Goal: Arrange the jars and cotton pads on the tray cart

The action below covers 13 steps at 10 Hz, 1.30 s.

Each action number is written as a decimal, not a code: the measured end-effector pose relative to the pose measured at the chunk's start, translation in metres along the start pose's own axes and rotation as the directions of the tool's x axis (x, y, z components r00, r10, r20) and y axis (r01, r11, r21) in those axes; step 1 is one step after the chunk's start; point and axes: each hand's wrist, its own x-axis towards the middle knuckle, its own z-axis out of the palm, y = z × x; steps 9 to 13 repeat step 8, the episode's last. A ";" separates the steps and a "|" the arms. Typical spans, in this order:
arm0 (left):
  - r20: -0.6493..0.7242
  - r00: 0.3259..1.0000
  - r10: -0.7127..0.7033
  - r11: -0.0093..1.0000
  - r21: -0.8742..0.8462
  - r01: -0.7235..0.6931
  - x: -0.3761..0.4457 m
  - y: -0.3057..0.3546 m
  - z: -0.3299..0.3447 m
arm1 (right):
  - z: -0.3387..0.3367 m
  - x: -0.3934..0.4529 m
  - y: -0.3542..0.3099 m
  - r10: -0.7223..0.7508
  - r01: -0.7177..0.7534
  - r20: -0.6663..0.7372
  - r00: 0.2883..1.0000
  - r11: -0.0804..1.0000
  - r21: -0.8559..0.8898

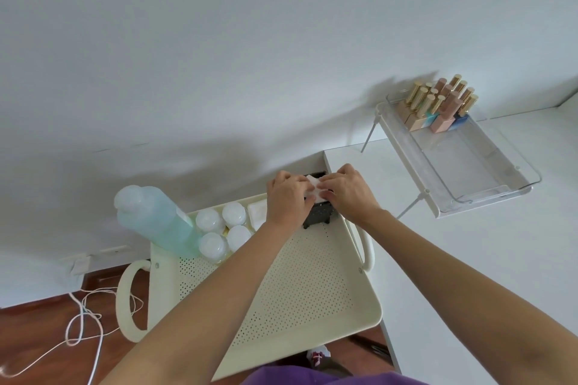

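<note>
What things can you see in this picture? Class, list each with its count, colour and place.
Tray cart: one, cream, centre.
Jars: four, white, cart's far left.
Bottle: one, pale blue-green, cart's left corner.
Cotton pads: white, between both hands.
Black holder: one, cart's far edge.
White dish: one, beside the jars.
Polish bottles: many, gold-capped, clear tray on right shelf.
Cord: white, floor.
Left hand: grip on pads.
Right hand: grip on pads.

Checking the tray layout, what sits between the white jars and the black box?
In the head view, a white stack of cotton pads lies between the jars and black box.
</note>
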 end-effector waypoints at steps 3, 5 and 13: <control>0.125 0.992 0.021 0.982 0.181 -0.044 0.011 0.000 0.002 | -0.005 0.018 -0.005 -0.051 0.100 0.203 0.978 0.965 -0.241; 0.154 0.985 0.082 0.959 0.257 -0.120 0.013 -0.005 0.003 | -0.003 0.022 -0.002 -0.070 0.136 0.246 0.967 0.956 -0.259; 0.019 0.993 0.118 0.988 -0.097 -0.116 -0.011 -0.025 -0.011 | -0.003 -0.006 0.001 -0.088 0.086 -0.063 0.994 0.996 -0.022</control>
